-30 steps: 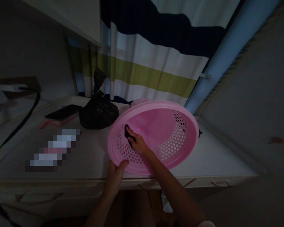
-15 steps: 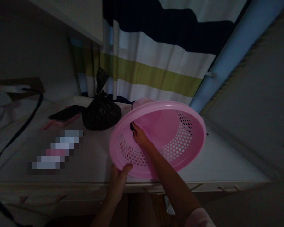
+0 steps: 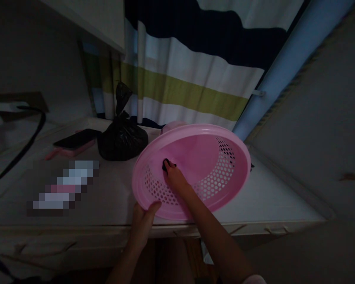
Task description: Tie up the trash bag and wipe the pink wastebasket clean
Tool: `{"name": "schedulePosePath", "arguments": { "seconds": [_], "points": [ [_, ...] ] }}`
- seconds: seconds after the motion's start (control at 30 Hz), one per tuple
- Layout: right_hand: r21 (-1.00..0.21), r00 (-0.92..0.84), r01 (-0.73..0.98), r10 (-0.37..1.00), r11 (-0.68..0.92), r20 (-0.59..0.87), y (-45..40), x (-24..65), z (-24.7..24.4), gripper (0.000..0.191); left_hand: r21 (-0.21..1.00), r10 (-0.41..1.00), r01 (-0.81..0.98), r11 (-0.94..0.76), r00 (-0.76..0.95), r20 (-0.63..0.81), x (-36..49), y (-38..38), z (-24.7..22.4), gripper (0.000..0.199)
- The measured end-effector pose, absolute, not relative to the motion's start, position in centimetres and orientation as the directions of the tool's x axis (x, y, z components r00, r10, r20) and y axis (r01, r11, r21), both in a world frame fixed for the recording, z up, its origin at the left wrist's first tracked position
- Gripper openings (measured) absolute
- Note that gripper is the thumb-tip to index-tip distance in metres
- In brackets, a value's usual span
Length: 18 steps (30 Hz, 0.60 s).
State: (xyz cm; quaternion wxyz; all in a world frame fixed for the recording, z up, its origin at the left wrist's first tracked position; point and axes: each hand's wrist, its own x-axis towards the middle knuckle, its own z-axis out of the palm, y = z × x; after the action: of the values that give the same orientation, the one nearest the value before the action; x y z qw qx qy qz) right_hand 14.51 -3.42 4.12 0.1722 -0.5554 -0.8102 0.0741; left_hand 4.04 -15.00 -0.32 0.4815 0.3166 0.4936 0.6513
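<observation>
A pink plastic basket point(image 3: 207, 157) with a band of holes is tipped on the white desk, its mouth facing me. My left hand point(image 3: 144, 217) grips the near left part of its rim, thumb on top. Inside the basket, my right hand point(image 3: 174, 175) is closed on a small black item point(image 3: 166, 165), pressed near the inner wall at the left. What the black item is cannot be made out.
A knotted black plastic bag point(image 3: 122, 138) stands behind and left of the basket. Left of it lies a dark phone point(image 3: 77, 139) on something pink. A blurred-out patch point(image 3: 66, 185) is nearer. Behind are striped curtains point(image 3: 192, 86); a black cable point(image 3: 32, 138) hangs at the left.
The whole view has shifted slightly. My right hand and the black item have moved a little lower against the basket's inside. My left hand still holds the rim.
</observation>
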Motion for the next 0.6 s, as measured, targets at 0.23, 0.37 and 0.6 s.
{"name": "schedulePosePath", "arguments": {
  "seconds": [0.23, 0.37, 0.6],
  "points": [
    [-0.545, -0.495, 0.585, 0.797, 0.601, 0.347, -4.7, 14.9, 3.8, 0.06, 0.933, 0.944, -0.352, -0.079, -0.327, -0.043, 4.2, -15.1, 0.1, 0.041],
    [-0.74, -0.431, 0.344, 0.797, 0.579, 0.423, -4.0, 14.7, 3.5, 0.048, 0.921, 0.935, -0.381, -0.087, -0.35, -0.056, 4.5, -15.4, 0.9, 0.042],
    [-0.822, -0.381, 0.161, 0.803, 0.546, 0.459, -1.8, 14.3, 2.9, 0.031, 0.931, 0.935, -0.359, -0.07, -0.349, -0.065, 4.4, -15.2, 0.3, 0.038]
  ]
}}
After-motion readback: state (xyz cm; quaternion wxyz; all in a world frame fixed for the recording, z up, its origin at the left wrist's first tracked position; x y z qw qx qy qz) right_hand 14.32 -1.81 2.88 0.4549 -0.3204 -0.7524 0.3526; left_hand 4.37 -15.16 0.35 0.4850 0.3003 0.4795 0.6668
